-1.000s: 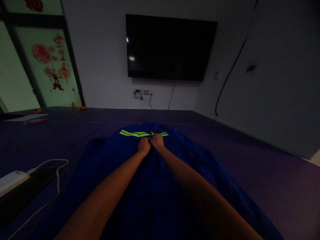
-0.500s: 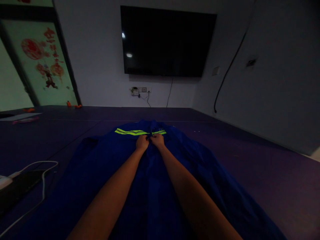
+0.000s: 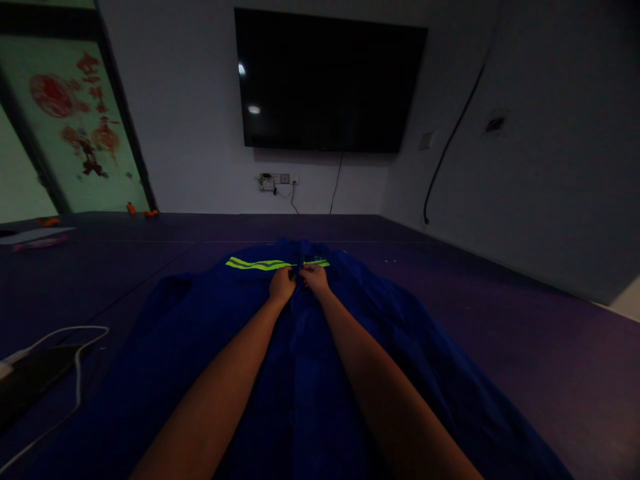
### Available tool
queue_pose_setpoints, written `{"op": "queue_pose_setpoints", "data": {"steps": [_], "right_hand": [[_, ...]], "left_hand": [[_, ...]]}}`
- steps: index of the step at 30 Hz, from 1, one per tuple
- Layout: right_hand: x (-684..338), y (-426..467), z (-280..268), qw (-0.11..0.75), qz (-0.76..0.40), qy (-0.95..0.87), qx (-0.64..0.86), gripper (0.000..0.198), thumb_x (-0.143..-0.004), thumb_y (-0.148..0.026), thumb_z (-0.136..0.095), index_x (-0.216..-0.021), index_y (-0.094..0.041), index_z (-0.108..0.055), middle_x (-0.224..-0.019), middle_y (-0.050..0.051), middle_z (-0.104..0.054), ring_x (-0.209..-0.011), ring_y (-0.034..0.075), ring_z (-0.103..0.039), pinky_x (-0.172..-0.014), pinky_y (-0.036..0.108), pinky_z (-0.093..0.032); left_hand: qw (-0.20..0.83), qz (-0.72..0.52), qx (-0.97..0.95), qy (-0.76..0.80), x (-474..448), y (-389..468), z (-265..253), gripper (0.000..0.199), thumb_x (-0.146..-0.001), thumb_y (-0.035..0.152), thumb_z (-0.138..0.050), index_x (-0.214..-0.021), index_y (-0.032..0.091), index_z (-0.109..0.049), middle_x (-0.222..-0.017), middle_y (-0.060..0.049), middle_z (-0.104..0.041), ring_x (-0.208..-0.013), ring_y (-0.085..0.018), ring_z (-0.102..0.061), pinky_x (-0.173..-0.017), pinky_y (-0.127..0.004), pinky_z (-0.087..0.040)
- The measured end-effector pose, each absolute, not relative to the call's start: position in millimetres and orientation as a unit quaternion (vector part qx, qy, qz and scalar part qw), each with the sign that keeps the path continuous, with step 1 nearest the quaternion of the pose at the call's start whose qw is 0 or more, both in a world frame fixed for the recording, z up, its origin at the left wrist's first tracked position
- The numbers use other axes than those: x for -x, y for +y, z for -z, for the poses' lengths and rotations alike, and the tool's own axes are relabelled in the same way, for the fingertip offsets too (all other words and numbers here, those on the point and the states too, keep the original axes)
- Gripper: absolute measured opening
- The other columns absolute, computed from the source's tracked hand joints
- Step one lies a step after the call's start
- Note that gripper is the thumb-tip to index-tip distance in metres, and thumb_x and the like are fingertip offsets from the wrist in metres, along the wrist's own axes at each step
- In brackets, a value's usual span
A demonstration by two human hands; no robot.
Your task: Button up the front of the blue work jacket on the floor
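A dark blue work jacket (image 3: 210, 340) lies spread on the floor, its collar end pointing away from me. A yellow-green reflective stripe (image 3: 255, 265) crosses its chest. Both my arms reach along the middle of the garment. Just below the stripe, my left hand (image 3: 283, 285) is closed on the jacket's front edge, left of the centre placket. Close beside it, my right hand (image 3: 315, 277) pinches the placket from the other side. The small spot between the fingertips is too dark to make out, so any button or fastener there is hidden.
The purple floor (image 3: 480, 320) extends around the jacket. To the left lie a dark flat object (image 3: 45, 377) and a white cable (image 3: 79, 373). Small orange items (image 3: 131, 209) stand by the door. A large television (image 3: 330, 83) hangs on the far wall, above sockets with cords.
The view has shifted slightly, moving the room a little leftward. My fingers have moved slightly at the placket, the right hand's fingers looking a bit more extended. Both hands stay on the jacket front.
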State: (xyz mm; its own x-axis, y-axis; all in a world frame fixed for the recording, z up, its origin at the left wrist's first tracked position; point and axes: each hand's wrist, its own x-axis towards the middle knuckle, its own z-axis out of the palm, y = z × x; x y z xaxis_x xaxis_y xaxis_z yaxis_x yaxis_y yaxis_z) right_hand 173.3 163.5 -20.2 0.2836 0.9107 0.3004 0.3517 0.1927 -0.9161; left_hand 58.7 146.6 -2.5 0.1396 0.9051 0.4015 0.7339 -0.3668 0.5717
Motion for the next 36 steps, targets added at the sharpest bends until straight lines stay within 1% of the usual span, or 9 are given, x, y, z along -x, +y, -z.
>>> {"op": "queue_pose_setpoints", "data": {"steps": [5, 9, 14, 17, 20, 25, 30, 36], "right_hand": [[-172.9, 162.8, 20.4, 0.553, -0.261, -0.535, 0.583, 0.027, -0.061, -0.029, -0.055, -0.079, -0.010, -0.063, -0.060, 0.000, -0.061, -0.047, 0.009, -0.052, -0.043, 0.017, -0.038], [-173.0, 163.0, 19.7, 0.544, -0.255, -0.538, 0.591, 0.029, -0.060, -0.028, -0.056, -0.082, -0.011, -0.064, -0.066, 0.001, -0.063, -0.052, 0.011, -0.055, -0.048, 0.018, -0.041], [-172.6, 164.1, 19.1, 0.518, -0.234, -0.557, 0.606, 0.024, -0.060, -0.026, -0.057, -0.080, -0.014, -0.064, -0.065, -0.001, -0.064, -0.058, 0.011, -0.057, -0.053, 0.018, -0.042], [-172.4, 164.1, 19.0, 0.510, -0.225, -0.564, 0.609, 0.022, -0.060, -0.026, -0.058, -0.077, -0.015, -0.065, -0.064, -0.001, -0.063, -0.059, 0.012, -0.058, -0.053, 0.018, -0.042], [-172.1, 163.5, 18.7, 0.507, -0.218, -0.566, 0.612, 0.020, -0.060, -0.026, -0.058, -0.076, -0.014, -0.065, -0.063, -0.001, -0.063, -0.060, 0.013, -0.058, -0.053, 0.018, -0.041], [-171.1, 162.3, 18.2, 0.507, -0.212, -0.568, 0.613, 0.019, -0.061, -0.025, -0.058, -0.075, -0.014, -0.065, -0.063, 0.000, -0.064, -0.060, 0.013, -0.059, -0.053, 0.018, -0.041], [-171.0, 161.9, 19.2, 0.508, -0.207, -0.571, 0.611, 0.017, -0.062, -0.025, -0.057, -0.075, -0.015, -0.065, -0.066, 0.000, -0.065, -0.063, 0.014, -0.060, -0.055, 0.019, -0.042], [-171.1, 162.0, 19.0, 0.511, -0.204, -0.575, 0.606, 0.015, -0.061, -0.023, -0.058, -0.073, -0.015, -0.064, -0.066, 0.000, -0.065, -0.065, 0.014, -0.060, -0.058, 0.020, -0.043]], "left_hand": [[0.117, -0.367, -0.744, 0.546, -59.7, 146.6, 2.1, 0.039, -0.075, 0.012, -0.051, -0.114, 0.013, -0.051, -0.113, -0.013, -0.057, -0.105, -0.021, -0.053, -0.091, -0.029, -0.039], [0.126, -0.353, -0.749, 0.547, -59.3, 148.5, 1.7, 0.036, -0.076, 0.013, -0.050, -0.112, 0.013, -0.052, -0.111, -0.014, -0.057, -0.104, -0.021, -0.053, -0.089, -0.030, -0.041], [0.141, -0.361, -0.749, 0.538, -58.3, 153.8, 4.3, 0.033, -0.075, 0.011, -0.050, -0.107, 0.013, -0.054, -0.107, -0.012, -0.059, -0.102, -0.021, -0.054, -0.089, -0.031, -0.041], [0.155, -0.389, -0.741, 0.524, -57.7, 158.6, 7.8, 0.036, -0.074, 0.009, -0.050, -0.109, 0.013, -0.054, -0.112, -0.011, -0.057, -0.107, -0.020, -0.051, -0.093, -0.030, -0.038], [0.192, -0.423, -0.728, 0.504, -57.4, 163.5, 10.7, 0.040, -0.072, 0.006, -0.049, -0.110, 0.015, -0.055, -0.115, -0.009, -0.057, -0.109, -0.018, -0.050, -0.096, -0.029, -0.036], [0.218, -0.439, -0.716, 0.498, -57.4, 168.0, 12.6, 0.039, -0.071, 0.005, -0.046, -0.107, 0.014, -0.058, -0.110, -0.008, -0.061, -0.103, -0.017, -0.055, -0.092, -0.028, -0.040], [0.235, -0.438, -0.713, 0.494, -57.6, 169.2, 13.4, 0.035, -0.070, 0.005, -0.047, -0.100, 0.013, -0.062, -0.104, -0.007, -0.064, -0.096, -0.016, -0.058, -0.089, -0.027, -0.042], [0.245, -0.447, -0.704, 0.495, -57.3, 168.7, 13.9, 0.032, -0.069, 0.005, -0.048, -0.095, 0.014, -0.064, -0.102, -0.007, -0.065, -0.095, -0.017, -0.058, -0.087, -0.028, -0.042]]}}
